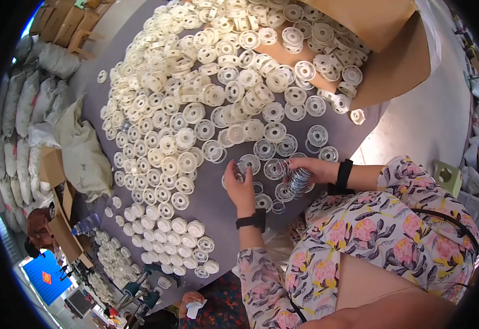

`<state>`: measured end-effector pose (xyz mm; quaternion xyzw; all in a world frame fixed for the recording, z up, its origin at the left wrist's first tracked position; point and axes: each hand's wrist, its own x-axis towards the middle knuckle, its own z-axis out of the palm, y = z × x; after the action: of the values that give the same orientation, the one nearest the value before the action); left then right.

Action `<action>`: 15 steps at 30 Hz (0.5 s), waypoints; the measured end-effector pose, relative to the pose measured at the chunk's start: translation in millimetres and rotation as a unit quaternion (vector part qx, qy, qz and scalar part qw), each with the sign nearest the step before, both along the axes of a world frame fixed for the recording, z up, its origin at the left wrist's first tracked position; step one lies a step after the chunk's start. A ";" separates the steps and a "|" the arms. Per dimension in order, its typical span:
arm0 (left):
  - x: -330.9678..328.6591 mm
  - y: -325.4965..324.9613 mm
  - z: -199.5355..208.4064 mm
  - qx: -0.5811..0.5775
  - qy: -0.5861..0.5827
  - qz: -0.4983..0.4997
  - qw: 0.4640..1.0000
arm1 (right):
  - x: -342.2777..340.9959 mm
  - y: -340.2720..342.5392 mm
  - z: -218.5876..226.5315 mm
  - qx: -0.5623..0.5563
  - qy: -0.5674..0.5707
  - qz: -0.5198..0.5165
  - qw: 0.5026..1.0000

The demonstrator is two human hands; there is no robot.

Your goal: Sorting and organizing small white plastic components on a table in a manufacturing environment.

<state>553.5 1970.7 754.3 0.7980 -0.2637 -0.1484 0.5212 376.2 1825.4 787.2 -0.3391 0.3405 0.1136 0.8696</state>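
Note:
My right hand (pixel 317 169) is closed around a stack of thin, shiny metal rings (pixel 298 184), coiled together like a spring. Left of it, my left hand (pixel 240 189) is held over the table with thumb and fingers apart. Those fingertips are beside a white plastic wheel-like disc (pixel 252 163); whether a thin ring lies between them is too small to make out. Between the hands, another disc (pixel 273 169) lies flat with a ring around it. A few loose metal rings (pixel 278 206) rest below the stack, near my body.
A big heap of white plastic discs (pixel 157 77) covers the far side of the grey table (pixel 213 205). Rows of stacked white pieces (pixel 165 238) stand at the near left. An open cardboard box (pixel 393 60) is at the far right. Another person's hand (pixel 192 298) holds something white below.

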 end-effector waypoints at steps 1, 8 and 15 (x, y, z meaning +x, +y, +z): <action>0.2 -5.4 -3.2 0.053 -0.064 -0.048 0.995 | -2.5 -7.5 -3.8 -0.009 -0.028 -0.009 1.000; -12.6 -12.4 -3.8 0.135 -0.272 -0.107 0.947 | -14.9 -30.7 0.6 0.029 -0.022 -0.054 0.998; -14.1 11.1 3.1 0.158 -0.263 -0.089 0.948 | -17.1 -24.3 -9.2 0.012 -0.045 -0.029 0.999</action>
<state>539.4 1981.8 757.4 0.8538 -0.4349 -0.0189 0.2856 359.2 1801.2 778.0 -0.3234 0.3092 0.0775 0.8909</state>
